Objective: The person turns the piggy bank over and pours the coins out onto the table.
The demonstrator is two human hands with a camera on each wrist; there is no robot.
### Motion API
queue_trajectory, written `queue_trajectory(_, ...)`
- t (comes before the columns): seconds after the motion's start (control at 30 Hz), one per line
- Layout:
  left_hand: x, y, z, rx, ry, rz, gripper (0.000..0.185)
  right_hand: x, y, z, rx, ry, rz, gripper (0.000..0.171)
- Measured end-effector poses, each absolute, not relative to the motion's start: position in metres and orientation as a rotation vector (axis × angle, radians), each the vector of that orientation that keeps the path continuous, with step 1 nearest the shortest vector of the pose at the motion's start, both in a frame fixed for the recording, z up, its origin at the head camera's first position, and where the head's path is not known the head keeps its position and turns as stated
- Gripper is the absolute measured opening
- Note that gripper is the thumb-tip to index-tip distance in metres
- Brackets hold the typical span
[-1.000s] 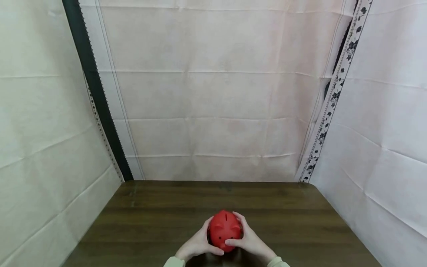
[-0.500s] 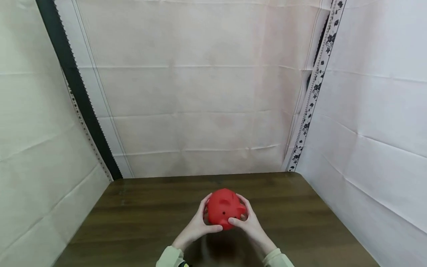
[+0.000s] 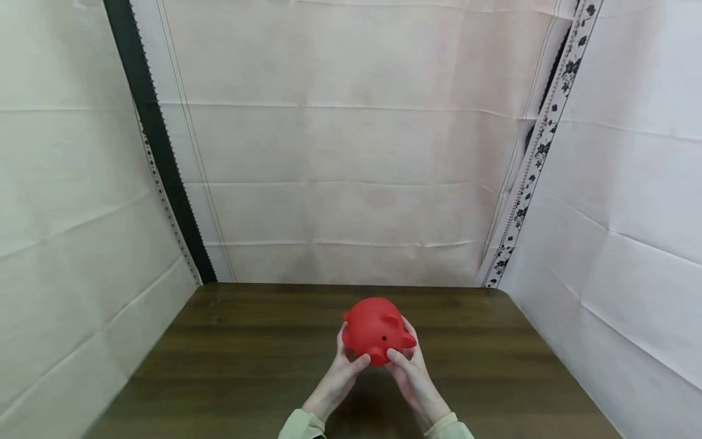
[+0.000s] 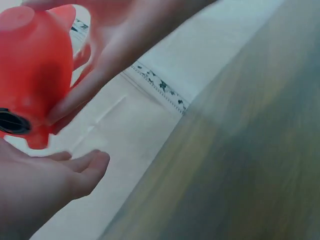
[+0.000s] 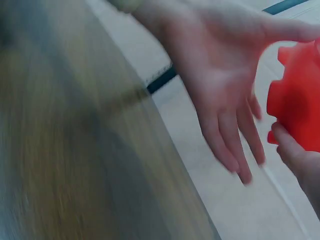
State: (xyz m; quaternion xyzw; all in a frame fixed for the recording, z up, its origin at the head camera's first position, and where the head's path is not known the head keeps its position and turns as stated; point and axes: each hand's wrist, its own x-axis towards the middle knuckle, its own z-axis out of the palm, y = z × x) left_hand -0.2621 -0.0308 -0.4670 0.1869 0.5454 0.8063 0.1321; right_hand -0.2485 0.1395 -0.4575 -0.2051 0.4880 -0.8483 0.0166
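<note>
A red piggy bank (image 3: 377,329) is held up above the dark wooden table (image 3: 247,353), its snout turned toward me. My right hand (image 3: 410,366) grips its right side, thumb on the front and fingers curled round the back. In the left wrist view those right fingers (image 4: 115,45) wrap the piggy bank (image 4: 30,75). My left hand (image 3: 344,366) lies against the lower left side. The right wrist view shows the left hand (image 5: 220,115) with straight, spread fingers beside the piggy bank (image 5: 300,100).
Pale creased cloth hangs on the back wall (image 3: 351,152) and on both sides. A black strip (image 3: 159,152) runs down the left corner and a flower-patterned band (image 3: 540,152) down the right. The table's far edge (image 3: 351,285) meets the back cloth.
Both hands have lifted the piggy bank off the table and tipped it, so its snout now faces me. The left fingers have loosened.
</note>
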Motion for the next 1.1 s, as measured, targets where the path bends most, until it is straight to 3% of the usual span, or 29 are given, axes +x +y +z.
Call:
queue_trajectory(0.43, -0.255, -0.012, -0.486, 0.665, 1.203, 2.518, 0.057, -0.249, 0.141, -0.459, -0.427, 1.947, -2.489, 0.073)
queue_trajectory(0.87, -0.253, -0.014, -0.465, 0.465, 1.240, 2.771, 0.065, -0.247, 0.137, -0.471, -0.337, 2.208, -2.170, 0.068)
queue_trajectory(1.1, -0.253, -0.025, -0.464, 0.359, 1.561, 2.753, 0.080, -0.252, 0.149, -0.469, -0.654, 2.146, -2.187, 0.082)
